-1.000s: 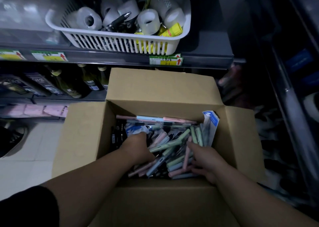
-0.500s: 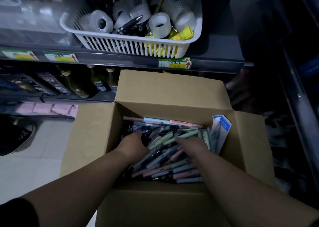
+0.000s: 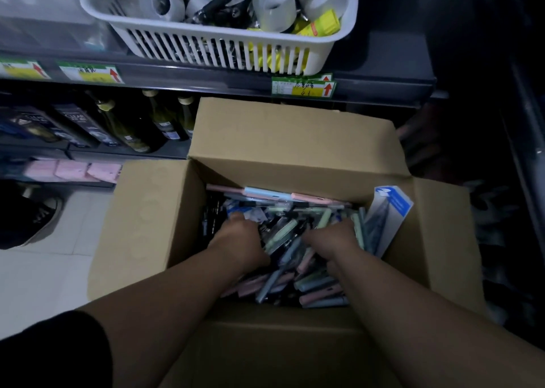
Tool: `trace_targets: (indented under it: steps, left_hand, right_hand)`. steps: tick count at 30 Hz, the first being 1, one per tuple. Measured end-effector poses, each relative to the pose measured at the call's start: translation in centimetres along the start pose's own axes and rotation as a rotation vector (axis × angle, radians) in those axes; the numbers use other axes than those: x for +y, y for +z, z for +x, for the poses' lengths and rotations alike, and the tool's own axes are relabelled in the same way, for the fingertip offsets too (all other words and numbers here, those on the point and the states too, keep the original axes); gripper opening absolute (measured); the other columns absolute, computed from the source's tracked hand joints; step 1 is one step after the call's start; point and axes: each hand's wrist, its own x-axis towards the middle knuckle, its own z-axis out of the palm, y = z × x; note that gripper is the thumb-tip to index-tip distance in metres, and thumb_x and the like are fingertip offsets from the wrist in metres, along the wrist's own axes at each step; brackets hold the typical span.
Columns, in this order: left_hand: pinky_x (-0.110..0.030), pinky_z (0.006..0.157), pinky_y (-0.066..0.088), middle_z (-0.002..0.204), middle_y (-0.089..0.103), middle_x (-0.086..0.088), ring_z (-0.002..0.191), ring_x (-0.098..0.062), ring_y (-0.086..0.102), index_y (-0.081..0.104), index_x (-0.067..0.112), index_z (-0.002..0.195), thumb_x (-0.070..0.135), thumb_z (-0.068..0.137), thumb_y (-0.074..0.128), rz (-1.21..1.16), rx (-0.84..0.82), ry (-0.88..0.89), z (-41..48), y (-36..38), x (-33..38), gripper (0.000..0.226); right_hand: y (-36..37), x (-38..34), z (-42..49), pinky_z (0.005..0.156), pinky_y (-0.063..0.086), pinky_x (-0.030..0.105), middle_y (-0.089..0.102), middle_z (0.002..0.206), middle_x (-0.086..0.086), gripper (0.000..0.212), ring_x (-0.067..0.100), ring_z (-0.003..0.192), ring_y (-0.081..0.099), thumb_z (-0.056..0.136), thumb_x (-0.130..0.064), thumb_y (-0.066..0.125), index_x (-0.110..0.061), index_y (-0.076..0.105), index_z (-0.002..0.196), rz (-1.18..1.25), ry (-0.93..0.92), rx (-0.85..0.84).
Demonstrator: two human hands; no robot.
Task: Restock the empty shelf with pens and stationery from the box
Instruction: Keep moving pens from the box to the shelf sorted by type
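Head view: the left hand [image 3: 239, 240] and right hand [image 3: 331, 240] are reaching into the open cardboard box [image 3: 147, 225], sitting among the loose pens [image 3: 320, 284] filling it. Fingers are lying buried in the pile, so grip cannot be determined. The box is standing below the shelf [image 3: 206, 77] carrying a white basket [image 3: 224, 51].

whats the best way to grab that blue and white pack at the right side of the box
Pinch the pack by its upper end, coming from above with the right hand. It stands nearly on end, leaning at the right side of the box, and its top sticks up above the pens, so that flat, thin end is free while the lower part is buried.
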Motion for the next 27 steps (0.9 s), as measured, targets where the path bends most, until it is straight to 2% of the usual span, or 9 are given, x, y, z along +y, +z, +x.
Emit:
trace_targets:
  steps: [3, 5, 7, 9, 11, 13, 15, 20, 27]
  left_hand:
    - [-0.022, 0.070, 0.042, 0.110, 0.056, -0.007, 0.089, -0.017, 0.054, 0.057, 0.015, 0.098, 0.049, 0.078, 0.067, -0.032, -0.004, 0.012, -0.1, -0.4, 0.0, 0.041]
    - [-0.023, 0.066, 0.039, 0.099, 0.059, -0.003, 0.080, -0.015, 0.049, 0.051, 0.018, 0.092, 0.047, 0.081, 0.065, -0.085, 0.000, 0.002, -0.4, -0.9, -0.2, 0.035]
    - [-0.024, 0.065, 0.040, 0.095, 0.060, -0.002, 0.078, -0.015, 0.050, 0.051, 0.019, 0.091, 0.045, 0.083, 0.064, -0.156, 0.026, 0.002, -0.8, -1.4, -0.6, 0.029]
    - [-0.025, 0.061, 0.039, 0.081, 0.058, 0.003, 0.077, -0.017, 0.055, 0.051, 0.024, 0.083, 0.042, 0.084, 0.063, -0.242, 0.071, 0.016, -1.3, -1.8, -1.0, 0.021]
    - [-0.026, 0.057, 0.037, 0.072, 0.055, 0.007, 0.075, -0.017, 0.056, 0.050, 0.028, 0.077, 0.041, 0.083, 0.064, -0.324, 0.102, 0.038, -1.9, -2.5, -1.2, 0.020]
    - [-0.026, 0.056, 0.038, 0.076, 0.060, 0.004, 0.074, -0.016, 0.058, 0.056, 0.026, 0.085, 0.040, 0.082, 0.065, -0.386, 0.113, 0.082, -2.4, -3.0, -1.2, 0.018]
    - [-0.024, 0.061, 0.042, 0.086, 0.066, 0.003, 0.080, -0.015, 0.062, 0.061, 0.024, 0.094, 0.037, 0.083, 0.066, -0.460, 0.123, 0.138, -2.9, -3.7, -1.2, 0.017]
    - [-0.025, 0.074, 0.053, 0.090, 0.069, 0.010, 0.083, -0.007, 0.066, 0.060, 0.029, 0.103, 0.038, 0.084, 0.068, -0.676, 0.155, 0.250, -5.2, -5.3, -0.2, 0.023]
    - [-0.033, 0.065, 0.054, 0.071, 0.072, 0.000, 0.065, -0.014, 0.068, 0.062, 0.019, 0.095, 0.039, 0.083, 0.069, -0.761, 0.138, 0.429, -10.5, -7.7, 3.9, 0.024]
  right_hand:
    - [-0.7, 0.1, -0.5, 0.052, 0.048, 0.028, 0.044, 0.129, 0.011, 0.104, 0.024, 0.077, 0.053, 0.079, -0.005, 0.069, -0.015, -0.002, 0.153, 0.074, -0.023, -0.030]
    - [-1.1, 0.2, -1.1, 0.058, 0.050, 0.030, 0.047, 0.127, 0.010, 0.099, 0.023, 0.079, 0.054, 0.078, -0.008, 0.072, -0.014, 0.007, 0.153, 0.125, -0.042, -0.038]
    - [-1.3, 0.2, -1.8, 0.071, 0.056, 0.040, 0.058, 0.112, 0.013, 0.075, 0.028, 0.081, 0.060, 0.078, -0.009, 0.072, -0.005, 0.033, 0.142, 0.228, 0.001, -0.062]
    - [-1.6, 0.3, -2.5, 0.070, 0.056, 0.044, 0.064, 0.093, 0.018, 0.040, 0.032, 0.076, 0.064, 0.080, -0.005, 0.069, 0.002, 0.054, 0.117, 0.353, 0.039, -0.092]
    - [-2.0, 0.4, -3.3, 0.059, 0.051, 0.036, 0.062, 0.079, 0.016, 0.019, 0.029, 0.066, 0.061, 0.082, -0.003, 0.065, 0.003, 0.060, 0.099, 0.445, 0.047, -0.124]
    - [-2.4, 0.4, -4.2, 0.056, 0.043, 0.034, 0.057, 0.067, 0.012, 0.009, 0.024, 0.059, 0.054, 0.083, -0.004, 0.062, 0.001, 0.060, 0.090, 0.500, 0.027, -0.133]
    - [-2.9, 0.2, -5.3, 0.055, 0.041, 0.034, 0.054, 0.060, 0.007, 0.007, 0.020, 0.056, 0.051, 0.083, -0.004, 0.062, 0.000, 0.061, 0.089, 0.545, -0.013, -0.143]
    - [-4.4, 0.7, -9.0, 0.066, 0.049, 0.031, 0.066, 0.071, 0.001, 0.014, 0.014, 0.068, 0.061, 0.090, -0.020, 0.067, -0.008, 0.068, 0.096, 0.694, -0.184, -0.176]
    - [-7.1, 2.7, -15.7, 0.055, 0.050, 0.024, 0.068, 0.068, -0.003, 0.018, 0.007, 0.059, 0.062, 0.094, -0.023, 0.061, -0.010, 0.062, 0.106, 0.858, -0.417, -0.138]
